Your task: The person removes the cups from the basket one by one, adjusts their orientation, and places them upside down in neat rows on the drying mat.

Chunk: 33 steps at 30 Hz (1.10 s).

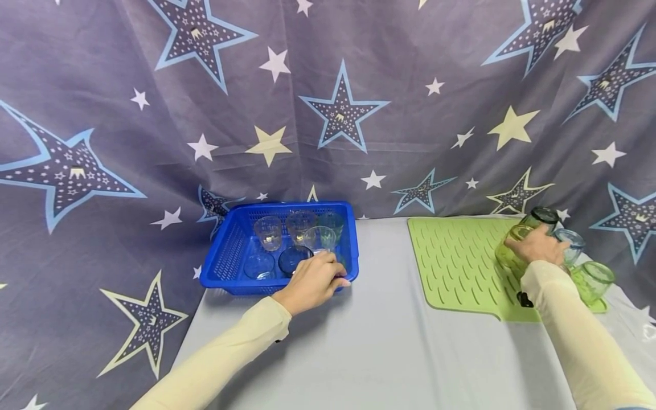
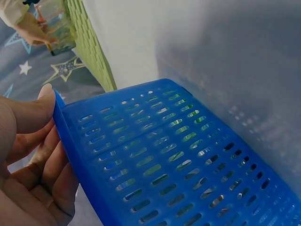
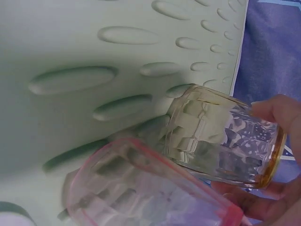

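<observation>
A person's left hand (image 1: 315, 279) pinches the near rim of a blue basket (image 1: 241, 289) holding glasses (image 1: 268, 233). Farther back, the right hand (image 1: 538, 247) grasps an upside-down yellow glass (image 3: 202, 136) by its base at the green mat (image 1: 451, 267), seemingly setting it down, which next calls for a gentle release.

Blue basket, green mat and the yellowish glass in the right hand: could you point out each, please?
Blue basket (image 2: 155, 134): left wrist view, on its slotted side wall.
Green mat (image 1: 453, 265): head view, on its bare ridged surface.
Yellowish glass (image 3: 218, 139): right wrist view, on its side.
</observation>
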Tool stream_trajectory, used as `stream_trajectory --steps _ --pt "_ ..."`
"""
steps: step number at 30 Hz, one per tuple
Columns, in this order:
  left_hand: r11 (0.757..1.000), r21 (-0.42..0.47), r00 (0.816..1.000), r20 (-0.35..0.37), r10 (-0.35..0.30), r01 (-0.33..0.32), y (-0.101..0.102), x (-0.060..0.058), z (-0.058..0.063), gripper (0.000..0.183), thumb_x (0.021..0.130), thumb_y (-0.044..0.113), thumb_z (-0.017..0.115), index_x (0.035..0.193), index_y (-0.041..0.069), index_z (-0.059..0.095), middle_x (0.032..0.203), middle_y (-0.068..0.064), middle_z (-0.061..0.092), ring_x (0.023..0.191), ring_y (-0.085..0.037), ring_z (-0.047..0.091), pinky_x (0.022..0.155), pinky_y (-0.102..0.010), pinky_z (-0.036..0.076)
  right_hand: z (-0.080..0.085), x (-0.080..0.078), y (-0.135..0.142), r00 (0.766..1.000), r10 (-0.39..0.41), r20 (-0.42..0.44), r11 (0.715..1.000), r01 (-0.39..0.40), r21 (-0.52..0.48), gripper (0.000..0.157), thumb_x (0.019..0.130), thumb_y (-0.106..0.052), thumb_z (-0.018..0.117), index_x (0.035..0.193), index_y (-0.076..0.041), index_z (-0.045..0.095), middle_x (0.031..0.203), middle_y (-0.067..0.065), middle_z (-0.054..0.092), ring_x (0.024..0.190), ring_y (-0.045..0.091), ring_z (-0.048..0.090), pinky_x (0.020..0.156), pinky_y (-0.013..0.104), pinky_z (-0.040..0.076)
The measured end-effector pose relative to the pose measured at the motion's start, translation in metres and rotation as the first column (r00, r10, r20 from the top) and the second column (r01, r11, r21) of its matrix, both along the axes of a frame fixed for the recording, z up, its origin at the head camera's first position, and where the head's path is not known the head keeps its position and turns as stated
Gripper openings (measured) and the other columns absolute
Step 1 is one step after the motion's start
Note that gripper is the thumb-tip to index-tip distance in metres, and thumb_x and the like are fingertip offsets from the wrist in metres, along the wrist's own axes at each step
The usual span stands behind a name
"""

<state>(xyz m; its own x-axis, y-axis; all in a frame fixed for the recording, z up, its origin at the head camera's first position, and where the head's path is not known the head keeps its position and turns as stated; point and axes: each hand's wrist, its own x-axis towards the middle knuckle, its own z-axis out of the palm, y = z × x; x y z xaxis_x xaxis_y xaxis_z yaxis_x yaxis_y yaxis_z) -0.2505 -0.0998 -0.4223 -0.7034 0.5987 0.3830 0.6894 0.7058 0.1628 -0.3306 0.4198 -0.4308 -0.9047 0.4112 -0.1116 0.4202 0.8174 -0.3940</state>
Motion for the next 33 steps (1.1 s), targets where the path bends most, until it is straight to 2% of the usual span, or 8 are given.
stream_trajectory --steps 3,6,10,13,23,27,30,33 --pt "1.0 -0.006 1.0 0.0 0.002 -0.002 0.0 0.0 0.001 0.016 0.094 0.031 0.077 0.096 0.016 0.081 0.087 0.004 0.065 0.08 -0.014 0.058 0.064 -0.033 0.054 0.0 -0.001 -0.001 1.0 -0.001 0.017 1.0 0.001 -0.01 0.117 0.094 -0.055 0.061 0.153 0.017 -0.01 0.136 0.06 0.023 0.137 0.075 0.002 0.111 0.073 0.019" --pt "1.0 -0.012 1.0 0.001 0.003 -0.003 0.0 0.001 0.001 0.016 0.095 0.031 0.077 0.096 0.015 0.081 0.088 0.004 0.065 0.08 -0.014 0.058 0.064 -0.032 0.054 -0.002 -0.001 0.0 1.0 -0.001 0.015 1.0 0.001 0.011 0.113 0.094 -0.055 0.061 0.155 0.014 -0.005 0.138 0.058 0.026 0.137 0.075 0.003 0.112 0.075 0.011" --pt "1.0 -0.023 1.0 0.01 0.011 -0.011 0.0 0.002 0.001 0.017 0.095 0.032 0.076 0.097 0.016 0.081 0.088 0.004 0.064 0.081 -0.014 0.058 0.065 -0.032 0.054 -0.004 -0.002 0.0 1.0 0.029 -0.006 0.996 -0.029 0.081 0.105 0.092 -0.054 0.063 0.154 0.011 0.008 0.13 0.056 0.034 0.13 0.076 0.012 0.107 0.079 0.009" --pt "1.0 -0.026 1.0 0.013 0.016 -0.015 0.0 0.002 0.001 0.017 0.095 0.032 0.076 0.097 0.016 0.082 0.088 0.004 0.064 0.081 -0.014 0.058 0.065 -0.032 0.054 -0.004 -0.002 -0.001 0.999 0.045 -0.012 0.994 -0.044 0.098 0.102 0.091 -0.053 0.064 0.152 0.011 0.013 0.127 0.056 0.036 0.128 0.077 0.014 0.105 0.08 0.01" --pt "0.999 -0.031 1.0 0.018 0.014 -0.014 0.003 0.0 0.0 0.015 0.095 0.03 0.077 0.098 0.016 0.082 0.088 0.005 0.064 0.081 -0.012 0.057 0.066 -0.031 0.053 -0.005 0.004 -0.007 0.993 0.063 -0.098 0.99 -0.05 0.134 0.097 0.091 -0.048 0.068 0.148 0.013 0.02 0.137 0.056 0.024 0.131 0.075 0.012 0.104 0.081 0.012" --pt "0.999 -0.032 0.999 0.038 0.01 -0.009 0.003 0.0 0.001 0.015 0.095 0.031 0.076 0.099 0.016 0.081 0.089 0.004 0.064 0.08 -0.011 0.056 0.066 -0.03 0.053 -0.01 0.003 -0.013 0.965 0.096 -0.246 0.977 -0.045 0.206 0.082 0.093 -0.04 0.066 0.143 0.014 0.029 0.138 0.054 0.024 0.134 0.071 0.013 0.103 0.081 0.014" --pt "1.0 -0.022 0.998 0.056 0.009 -0.007 0.002 0.0 0.002 0.015 0.095 0.03 0.076 0.098 0.017 0.082 0.089 0.003 0.065 0.08 -0.011 0.056 0.066 -0.031 0.053 -0.012 0.003 -0.02 0.925 0.129 -0.358 0.969 -0.041 0.244 0.071 0.094 -0.032 0.062 0.139 0.015 0.035 0.141 0.051 0.023 0.138 0.067 0.012 0.104 0.08 0.013" --pt "1.0 -0.012 0.998 0.059 0.009 -0.008 0.002 0.0 0.003 0.015 0.094 0.03 0.077 0.098 0.017 0.082 0.088 0.003 0.065 0.079 -0.011 0.056 0.066 -0.031 0.052 -0.01 0.004 -0.028 0.889 0.155 -0.431 0.966 -0.046 0.254 0.066 0.095 -0.03 0.058 0.14 0.015 0.038 0.144 0.048 0.024 0.139 0.064 0.014 0.103 0.079 0.014"
